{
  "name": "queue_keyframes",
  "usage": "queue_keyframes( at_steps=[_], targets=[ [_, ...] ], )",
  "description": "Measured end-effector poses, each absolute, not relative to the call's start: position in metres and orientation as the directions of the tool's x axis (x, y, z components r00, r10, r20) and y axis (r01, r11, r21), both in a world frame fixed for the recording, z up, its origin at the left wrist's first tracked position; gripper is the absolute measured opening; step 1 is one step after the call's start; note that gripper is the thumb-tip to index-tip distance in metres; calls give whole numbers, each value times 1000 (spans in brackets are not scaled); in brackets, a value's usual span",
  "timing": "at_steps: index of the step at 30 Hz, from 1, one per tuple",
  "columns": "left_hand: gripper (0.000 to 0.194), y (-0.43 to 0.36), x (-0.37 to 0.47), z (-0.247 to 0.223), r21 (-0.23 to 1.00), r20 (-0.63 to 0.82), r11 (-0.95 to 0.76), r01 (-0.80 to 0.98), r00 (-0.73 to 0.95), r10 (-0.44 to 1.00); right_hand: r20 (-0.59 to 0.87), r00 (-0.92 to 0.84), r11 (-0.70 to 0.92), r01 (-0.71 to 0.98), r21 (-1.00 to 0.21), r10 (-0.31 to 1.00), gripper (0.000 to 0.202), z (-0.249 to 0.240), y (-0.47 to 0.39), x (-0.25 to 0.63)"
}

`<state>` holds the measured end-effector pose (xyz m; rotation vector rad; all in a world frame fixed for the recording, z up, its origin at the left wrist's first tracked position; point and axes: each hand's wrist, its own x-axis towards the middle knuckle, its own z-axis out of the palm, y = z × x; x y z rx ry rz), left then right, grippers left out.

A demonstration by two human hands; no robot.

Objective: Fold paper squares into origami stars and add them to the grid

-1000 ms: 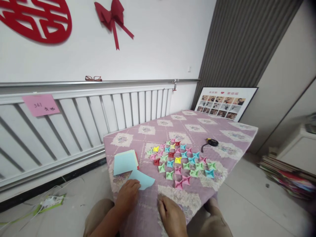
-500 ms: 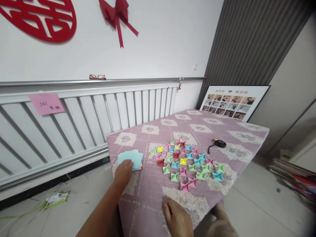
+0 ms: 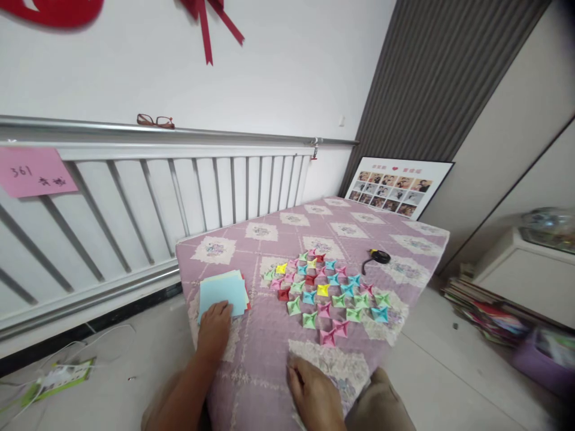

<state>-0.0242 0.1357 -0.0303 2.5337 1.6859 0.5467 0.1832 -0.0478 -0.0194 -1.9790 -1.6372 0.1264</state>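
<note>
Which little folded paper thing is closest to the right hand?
The pink folded-paper piece at the group's near edge; its pink neighbour sits slightly farther from the right hand.

White wall (image 3: 278, 72) met grey ribbed panel (image 3: 404, 78). White radiator (image 3: 224, 185) stood beside cloth-covered worktop (image 3: 265, 329). Floor (image 3: 431, 371) was pale tile.

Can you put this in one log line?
left hand: on paper stack | right hand: over table | paper shapes, tape measure: on table

the left hand (image 3: 216, 326) is held palm down, fingers together and bent, its forearm angled forward; the right hand (image 3: 314, 392) is kept low, fingers curled inward.
</note>
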Motion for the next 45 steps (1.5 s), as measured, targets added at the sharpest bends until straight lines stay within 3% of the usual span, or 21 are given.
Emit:
queue_keyframes(
  at_steps=[4, 10, 15, 23, 45],
  targets=[
    [35, 144, -26, -34, 263, 276, -392, 882, 320, 906, 197, 284, -91, 753, -652, 938, 19, -10, -21, 170],
    [33, 150, -28, -39, 299, 299, -394, 869, 307, 904, 163, 268, -42, 623, -781, 949, 21, -9, 50, 151],
    [32, 153, -29, -41, 320, 329, -399, 859, 294, 897, 40, 299, -134, 538, -832, 953, 23, -18, 100, 140],
    [32, 156, -30, -43, 349, 356, -418, 839, 294, 887, -153, 281, -288, 540, -791, 947, 31, -25, 140, 139],
    [29, 150, -28, -36, 346, 374, -377, 859, 242, 895, -228, 238, -330, 700, -633, 944, 31, -9, 149, 133]
  ],
)
